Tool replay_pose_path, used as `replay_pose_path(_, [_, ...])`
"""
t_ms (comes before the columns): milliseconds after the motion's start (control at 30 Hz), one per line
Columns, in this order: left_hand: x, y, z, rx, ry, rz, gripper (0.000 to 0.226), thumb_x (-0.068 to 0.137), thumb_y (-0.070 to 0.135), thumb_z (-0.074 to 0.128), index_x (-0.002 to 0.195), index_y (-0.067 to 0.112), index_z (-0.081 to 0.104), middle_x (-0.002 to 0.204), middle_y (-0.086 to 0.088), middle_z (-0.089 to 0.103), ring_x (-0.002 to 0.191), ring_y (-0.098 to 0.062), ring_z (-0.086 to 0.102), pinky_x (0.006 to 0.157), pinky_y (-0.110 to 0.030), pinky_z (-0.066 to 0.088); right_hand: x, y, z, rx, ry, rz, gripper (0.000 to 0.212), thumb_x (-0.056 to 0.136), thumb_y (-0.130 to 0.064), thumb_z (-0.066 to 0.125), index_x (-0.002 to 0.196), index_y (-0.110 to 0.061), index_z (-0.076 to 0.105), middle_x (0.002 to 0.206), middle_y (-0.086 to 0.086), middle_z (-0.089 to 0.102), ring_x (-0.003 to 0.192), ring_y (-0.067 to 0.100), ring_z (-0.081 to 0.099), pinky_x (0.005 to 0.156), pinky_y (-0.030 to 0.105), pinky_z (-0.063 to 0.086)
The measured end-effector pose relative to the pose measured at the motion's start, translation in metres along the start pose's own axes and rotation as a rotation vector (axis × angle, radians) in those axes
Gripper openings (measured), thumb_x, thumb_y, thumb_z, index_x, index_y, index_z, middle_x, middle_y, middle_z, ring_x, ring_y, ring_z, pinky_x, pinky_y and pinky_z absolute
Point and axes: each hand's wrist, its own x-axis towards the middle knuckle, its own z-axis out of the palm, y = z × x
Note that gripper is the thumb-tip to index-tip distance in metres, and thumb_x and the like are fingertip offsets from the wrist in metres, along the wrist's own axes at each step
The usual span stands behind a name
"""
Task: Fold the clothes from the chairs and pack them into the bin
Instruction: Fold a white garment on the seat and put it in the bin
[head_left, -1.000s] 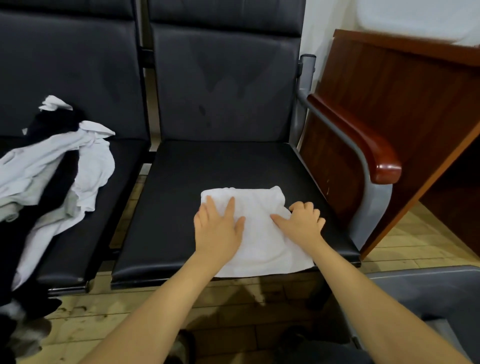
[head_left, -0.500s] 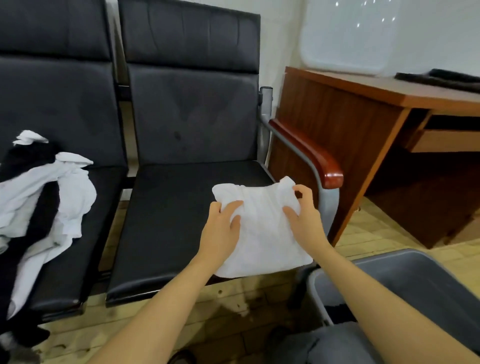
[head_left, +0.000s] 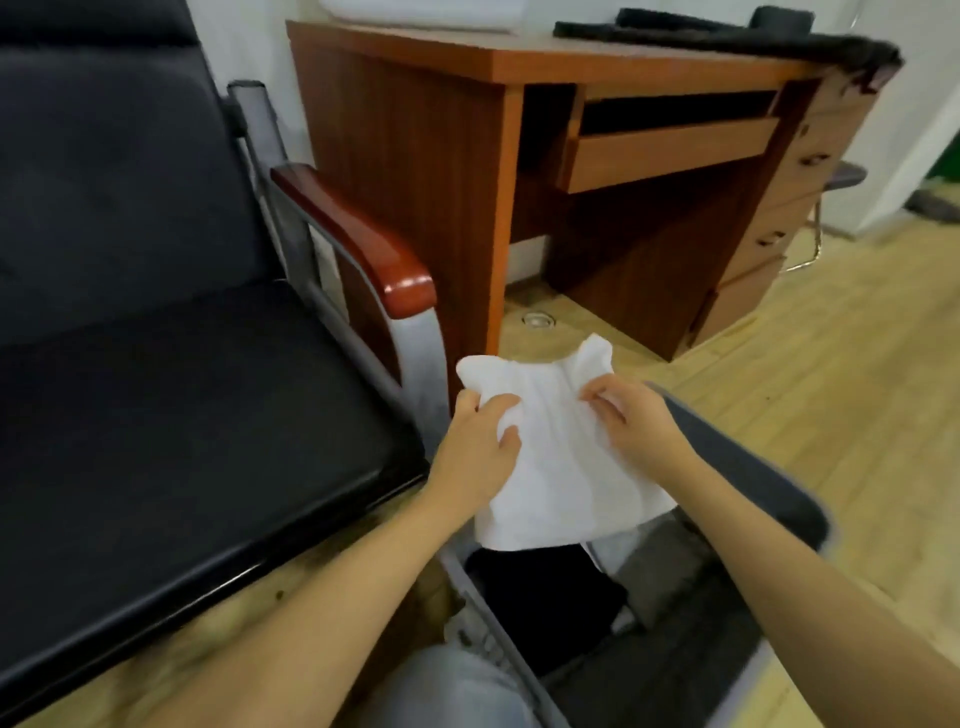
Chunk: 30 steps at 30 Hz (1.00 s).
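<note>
A folded white garment (head_left: 561, 457) hangs in the air just above the grey bin (head_left: 769, 483), right of the black chair (head_left: 171, 415). My left hand (head_left: 480, 447) grips its left edge and my right hand (head_left: 631, 415) pinches its upper right part. Inside the bin lie a folded black garment (head_left: 545, 597) and grey clothing (head_left: 670, 577), partly hidden by the white garment.
The chair's red wooden armrest (head_left: 358, 244) on a grey metal frame stands between the seat and the bin. A brown wooden desk (head_left: 571, 156) with drawers rises behind. Wooden floor (head_left: 857, 389) spreads to the right.
Both hands lifted the white garment off the chair seat and carried it right, past the armrest, to above the bin. The view swung right; the clothes pile on the left chair left the frame.
</note>
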Motion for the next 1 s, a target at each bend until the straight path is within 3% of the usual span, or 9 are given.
replay_pose_path(133, [0.024, -0.015, 0.078, 0.063, -0.221, -0.118, 0.047, 0.098, 0.026, 0.043, 0.144, 0.022, 0.034, 0.144, -0.008, 0.025, 0.123, -0.024, 0.042, 0.098, -0.025, 0.037, -0.001, 0.077, 0.016, -0.048, -0.269, 0.13, 0.036, 0.091, -0.023, 0.06, 0.126, -0.025, 0.051, 0.119, -0.004, 0.05, 0.107, 0.016, 0.052, 0.085, 0.028, 0.042])
replay_pose_path(233, [0.023, -0.046, 0.124, 0.068, -0.354, -0.244, 0.054, 0.099, 0.028, 0.043, 0.148, 0.023, 0.021, 0.152, -0.005, 0.013, 0.131, -0.023, 0.036, 0.101, -0.021, 0.03, -0.004, 0.121, 0.046, -0.115, -0.464, 0.156, 0.049, 0.092, -0.02, 0.058, 0.136, -0.025, 0.039, 0.138, 0.001, 0.039, 0.116, 0.022, 0.049, 0.095, 0.034, 0.043])
replay_pose_path(333, [0.015, -0.076, 0.165, 0.026, -0.433, -0.378, 0.059, 0.099, 0.022, 0.045, 0.15, 0.015, 0.016, 0.152, -0.007, 0.01, 0.132, -0.022, 0.034, 0.097, -0.017, 0.028, -0.005, 0.159, 0.086, -0.147, -0.567, 0.172, 0.054, 0.095, -0.02, 0.053, 0.143, -0.026, 0.029, 0.145, 0.002, 0.031, 0.118, 0.023, 0.048, 0.097, 0.032, 0.041])
replay_pose_path(500, [0.005, -0.108, 0.217, 0.116, -0.503, -0.528, 0.054, 0.093, 0.008, 0.048, 0.142, 0.002, 0.025, 0.145, -0.023, 0.019, 0.127, -0.036, 0.038, 0.099, -0.036, 0.036, -0.014, 0.21, 0.152, -0.154, -0.719, 0.149, 0.065, 0.096, -0.017, 0.051, 0.149, -0.026, 0.016, 0.156, 0.001, 0.014, 0.127, 0.028, 0.041, 0.094, 0.029, 0.039])
replay_pose_path(600, [0.004, -0.125, 0.236, 0.246, -0.671, -0.715, 0.072, 0.097, 0.019, 0.044, 0.149, 0.007, -0.004, 0.151, -0.025, -0.001, 0.13, -0.036, 0.034, 0.102, -0.036, 0.035, -0.028, 0.233, 0.189, -0.347, -0.751, 0.138, 0.064, 0.096, -0.028, 0.051, 0.149, -0.032, 0.015, 0.156, 0.001, 0.011, 0.134, 0.033, 0.03, 0.1, 0.04, 0.039])
replay_pose_path(667, [0.004, -0.131, 0.237, 0.382, -0.771, -0.762, 0.074, 0.098, 0.031, 0.042, 0.15, 0.015, -0.007, 0.151, -0.022, -0.008, 0.133, -0.039, 0.027, 0.104, -0.038, 0.032, -0.039, 0.242, 0.205, -0.471, -0.771, 0.127, 0.064, 0.096, -0.038, 0.048, 0.149, -0.04, 0.011, 0.156, -0.001, 0.009, 0.136, 0.033, 0.024, 0.102, 0.047, 0.037])
replay_pose_path(800, [0.007, -0.13, 0.227, 0.575, -0.741, -0.53, 0.066, 0.097, 0.038, 0.039, 0.15, 0.014, 0.007, 0.153, -0.015, 0.003, 0.136, -0.036, 0.017, 0.109, -0.044, 0.027, -0.044, 0.24, 0.207, -0.481, -0.706, 0.129, 0.057, 0.099, -0.04, 0.041, 0.149, -0.04, 0.014, 0.157, -0.003, 0.012, 0.139, 0.028, 0.021, 0.107, 0.046, 0.031])
replay_pose_path(900, [0.009, -0.115, 0.211, 0.634, -0.613, -0.278, 0.06, 0.097, 0.034, 0.04, 0.148, 0.015, 0.015, 0.151, -0.013, 0.019, 0.135, -0.032, 0.024, 0.108, -0.04, 0.027, -0.04, 0.222, 0.19, -0.454, -0.625, 0.116, 0.052, 0.1, -0.037, 0.039, 0.149, -0.035, 0.02, 0.154, -0.002, 0.023, 0.135, 0.025, 0.03, 0.103, 0.041, 0.036])
replay_pose_path(1000, [0.017, -0.094, 0.184, 0.633, -0.534, -0.141, 0.057, 0.097, 0.035, 0.041, 0.147, 0.015, 0.02, 0.148, -0.01, 0.027, 0.133, -0.029, 0.029, 0.107, -0.037, 0.028, -0.036, 0.193, 0.167, -0.406, -0.526, 0.097, 0.049, 0.1, -0.032, 0.04, 0.148, -0.03, 0.026, 0.15, -0.002, 0.03, 0.131, 0.024, 0.036, 0.1, 0.04, 0.04])
